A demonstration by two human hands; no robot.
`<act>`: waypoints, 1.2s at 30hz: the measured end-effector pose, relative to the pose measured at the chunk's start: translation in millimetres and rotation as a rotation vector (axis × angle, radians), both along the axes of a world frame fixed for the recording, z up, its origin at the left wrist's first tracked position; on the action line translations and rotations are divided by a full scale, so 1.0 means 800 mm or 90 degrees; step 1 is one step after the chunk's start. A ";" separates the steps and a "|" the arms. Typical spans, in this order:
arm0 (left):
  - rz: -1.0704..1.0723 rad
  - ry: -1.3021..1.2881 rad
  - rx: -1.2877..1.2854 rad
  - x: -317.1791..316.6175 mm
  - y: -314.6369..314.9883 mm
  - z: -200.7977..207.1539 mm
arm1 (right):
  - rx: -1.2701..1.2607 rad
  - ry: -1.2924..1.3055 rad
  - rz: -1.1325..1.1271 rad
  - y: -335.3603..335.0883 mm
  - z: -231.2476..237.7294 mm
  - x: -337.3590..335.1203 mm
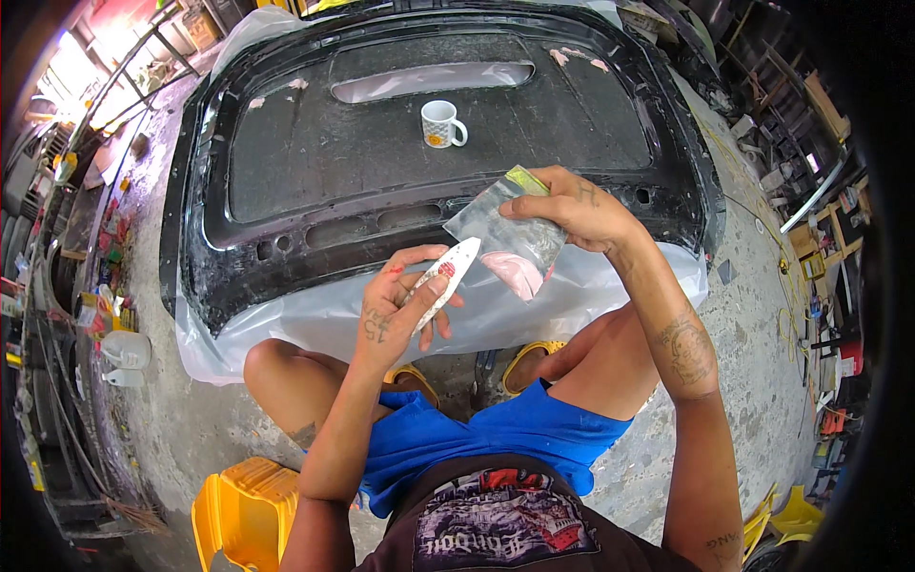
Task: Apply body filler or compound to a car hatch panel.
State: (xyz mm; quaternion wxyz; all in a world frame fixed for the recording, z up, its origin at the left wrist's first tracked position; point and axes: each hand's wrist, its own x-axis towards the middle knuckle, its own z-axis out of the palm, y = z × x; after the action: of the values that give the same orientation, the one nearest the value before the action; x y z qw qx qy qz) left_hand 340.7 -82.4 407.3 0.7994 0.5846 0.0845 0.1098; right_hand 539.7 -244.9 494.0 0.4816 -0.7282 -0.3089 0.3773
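My left hand is closed around a white squeeze tube with red print. The tube's narrow end points up toward the mixing plate, close to its left edge. That plate is a thin, greyish, see-through square, gripped by my right hand with the thumb on top and the fingers underneath. A mound of pink putty lies on its lower part, and a yellow-green patch shows at its top corner. Beyond my hands, a white mug with a patterned side stands on a large black car panel.
Clear plastic sheeting hangs below the panel's near edge. Pink putty patches mark the panel's far corners. A yellow plastic stool is at lower left, and a whitish jug stands on the floor. Clutter lines both sides.
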 end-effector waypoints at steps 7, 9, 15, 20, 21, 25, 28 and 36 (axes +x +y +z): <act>0.005 -0.011 -0.013 0.003 -0.013 -0.013 | -0.042 0.070 0.006 0.014 0.013 0.003; 0.010 -0.006 0.001 0.001 -0.014 -0.015 | -0.059 0.083 0.001 0.019 0.027 -0.005; 0.036 -0.013 0.099 0.001 -0.016 -0.017 | -0.043 0.144 -0.001 0.021 -0.015 0.020; 0.014 -0.019 0.145 0.005 -0.011 -0.014 | -0.046 0.154 -0.002 0.020 -0.040 0.036; 0.008 -0.025 0.158 0.005 -0.010 -0.013 | -0.042 0.156 -0.001 0.022 -0.039 0.033; -0.002 -0.039 0.172 0.007 -0.008 -0.018 | -0.003 0.260 -0.020 0.021 -0.044 0.029; -0.011 -0.035 0.219 0.010 -0.009 -0.013 | -0.002 0.291 -0.011 0.016 -0.056 0.035; -0.106 0.040 0.193 0.021 -0.007 -0.008 | -0.001 0.331 -0.028 0.007 -0.078 0.041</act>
State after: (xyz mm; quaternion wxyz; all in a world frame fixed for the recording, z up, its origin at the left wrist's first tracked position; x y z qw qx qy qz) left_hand 357.8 -88.4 401.2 0.7053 0.7067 0.0432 0.0360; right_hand 572.8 -239.6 431.4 0.5525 -0.6137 -0.1584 0.5414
